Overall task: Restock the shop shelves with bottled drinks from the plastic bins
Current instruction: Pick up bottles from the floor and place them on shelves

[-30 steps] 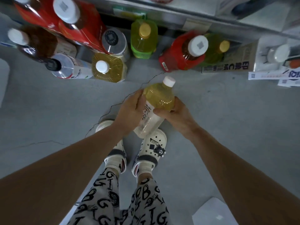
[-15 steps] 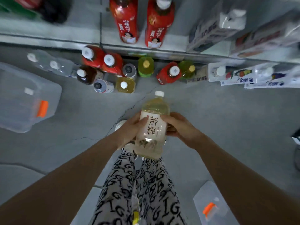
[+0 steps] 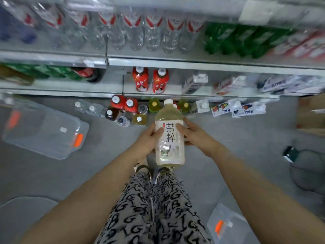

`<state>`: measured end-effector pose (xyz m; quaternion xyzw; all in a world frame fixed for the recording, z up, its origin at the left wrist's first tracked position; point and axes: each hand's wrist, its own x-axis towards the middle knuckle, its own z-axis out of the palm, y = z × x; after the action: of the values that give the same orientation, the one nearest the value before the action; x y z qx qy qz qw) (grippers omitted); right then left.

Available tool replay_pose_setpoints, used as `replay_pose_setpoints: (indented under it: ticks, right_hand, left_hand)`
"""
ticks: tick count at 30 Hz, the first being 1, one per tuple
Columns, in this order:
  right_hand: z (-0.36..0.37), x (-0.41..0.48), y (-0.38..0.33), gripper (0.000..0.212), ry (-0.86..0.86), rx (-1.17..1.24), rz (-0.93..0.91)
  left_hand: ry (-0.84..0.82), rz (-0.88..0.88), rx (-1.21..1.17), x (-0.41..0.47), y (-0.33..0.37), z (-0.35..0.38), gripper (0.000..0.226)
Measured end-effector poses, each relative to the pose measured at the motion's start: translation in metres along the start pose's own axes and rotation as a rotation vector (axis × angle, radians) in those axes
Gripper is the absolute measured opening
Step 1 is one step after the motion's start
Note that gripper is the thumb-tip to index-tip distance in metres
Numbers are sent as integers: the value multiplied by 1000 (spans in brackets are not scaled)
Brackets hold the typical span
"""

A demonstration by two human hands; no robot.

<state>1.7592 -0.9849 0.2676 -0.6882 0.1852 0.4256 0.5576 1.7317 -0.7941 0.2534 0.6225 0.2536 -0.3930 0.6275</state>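
As seen from the head camera, the tea bottle point(image 3: 169, 138) is held off the floor point(image 3: 52, 173) between both hands, in the middle of the scene, with its white cap pointing to the far side. The left hand point(image 3: 149, 138) grips the bottle's left side with the thumb laid on the label. The right hand point(image 3: 195, 136) grips the right side, thumb likewise on the label, fingers curled behind. Just beyond the cap, a cluster of bottles point(image 3: 130, 110) stands on the floor against the foot of the lower shelf point(image 3: 105, 88), with cartons point(image 3: 239, 109) lying to their right. Two red bottles point(image 3: 140, 79) stand side by side on that lower shelf. Clear water bottles point(image 3: 133, 32) and green bottles point(image 3: 237, 39) fill the shelf above; both are blurred. A clear plastic bin point(image 3: 44, 131) with an orange latch lies on the floor at left. A second bin point(image 3: 228, 226) shows at near right.
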Motion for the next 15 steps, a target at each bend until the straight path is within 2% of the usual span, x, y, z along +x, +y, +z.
replay_pose_setpoints:
  ticks: [3, 6, 10, 12, 15]
  right_hand:
    - [-2, -36, -32, 36, 23, -36, -70]
    - [-3, -64, -60, 42, 52, -51, -145]
    - [-8, -97, -99, 36, 117, -21, -239]
    - [-11, -109, -116, 32, 146, -16, -270]
    - [-17, -125, -141, 45, 218, -50, -338]
  left_hand:
    - [-36, 86, 41, -36, 38, -3, 23]
    - [-32, 166, 150, -65, 75, -7, 33]
    - [-38, 264, 201, -96, 121, -9, 19]
    - [-19, 304, 254, -108, 142, -9, 20]
    - [4, 378, 281, -124, 172, -6, 30]
